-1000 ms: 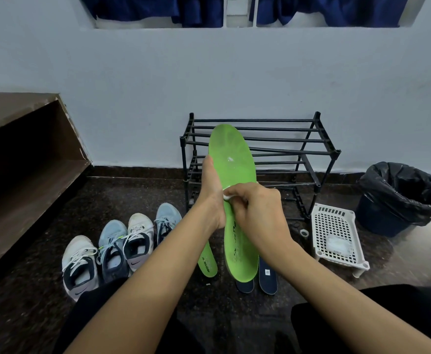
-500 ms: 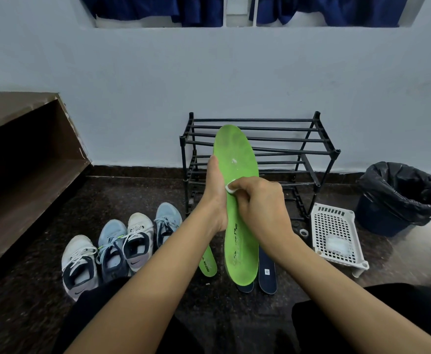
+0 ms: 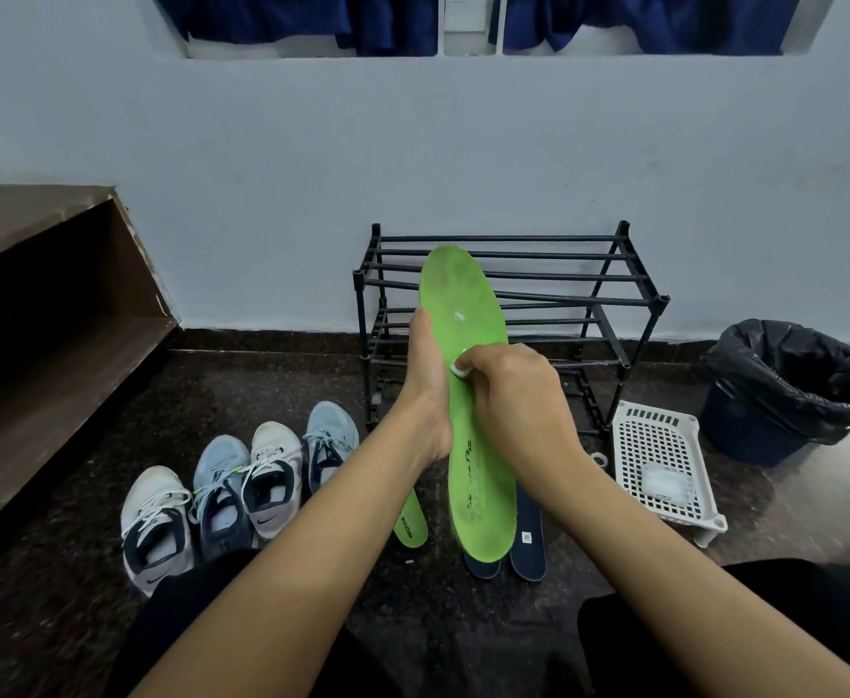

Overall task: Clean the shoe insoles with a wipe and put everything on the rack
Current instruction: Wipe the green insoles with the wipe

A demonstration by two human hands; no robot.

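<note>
Insole cleaning under way on the floor: on my feed, the left hand [image 3: 425, 390] grips the green insole [image 3: 463, 294] by its left edge near mid-length. It holds the insole upright in front of the black rack [image 3: 634, 299]. The right hand [image 3: 513, 405] curls its fingers round a small white wipe [image 3: 459, 367] pressed to the insole's face. I judge the insole light, thin and bendy (foam, by the look), so I would hold it at the waist, not the floppy toe. A second green insole [image 3: 410, 526] lies on the dark speckled floor [image 3: 271, 375] beside two navy insoles [image 3: 528, 541]. Four trainers [image 3: 241, 491] line up left. A white basket [image 3: 659, 435] and lined bin [image 3: 790, 385] stand right, near a pale wall.
</note>
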